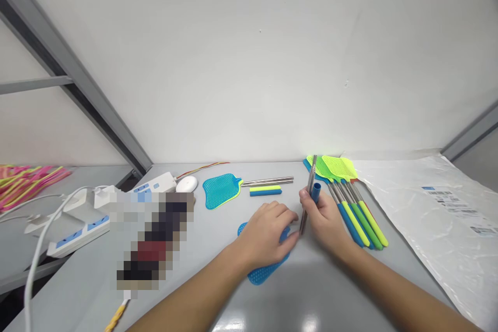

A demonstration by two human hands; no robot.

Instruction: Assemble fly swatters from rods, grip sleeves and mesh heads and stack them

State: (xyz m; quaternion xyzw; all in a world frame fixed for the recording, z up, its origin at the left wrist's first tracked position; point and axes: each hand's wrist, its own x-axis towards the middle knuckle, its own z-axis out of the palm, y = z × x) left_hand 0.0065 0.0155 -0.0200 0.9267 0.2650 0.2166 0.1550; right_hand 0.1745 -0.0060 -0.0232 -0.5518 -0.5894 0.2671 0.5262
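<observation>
My right hand [322,218] is closed around a metal rod [312,179] and a blue handle tube [316,193], both standing up from the fist. The rod tilts slightly, and its lower end shows below the fingers. On the left, my left hand [266,231] curls over a blue perforated fly swatter head [266,272], thumb and fingers around its right part near the rod's lower end. The palm covers much of that head, and its neck is hidden. Beyond the hands lie teal and yellow swatter heads [221,192], loose metal rods [272,181] and yellow and blue handle tubes [265,191].
Several assembled fly swatters [358,218] lie fanned at the right, beside a white plastic bag [439,228]. Power strips [78,236] with cables, a round white device [187,184] and a pixelated object [155,244] occupy the left. Pink and yellow strands [31,184] sit far left.
</observation>
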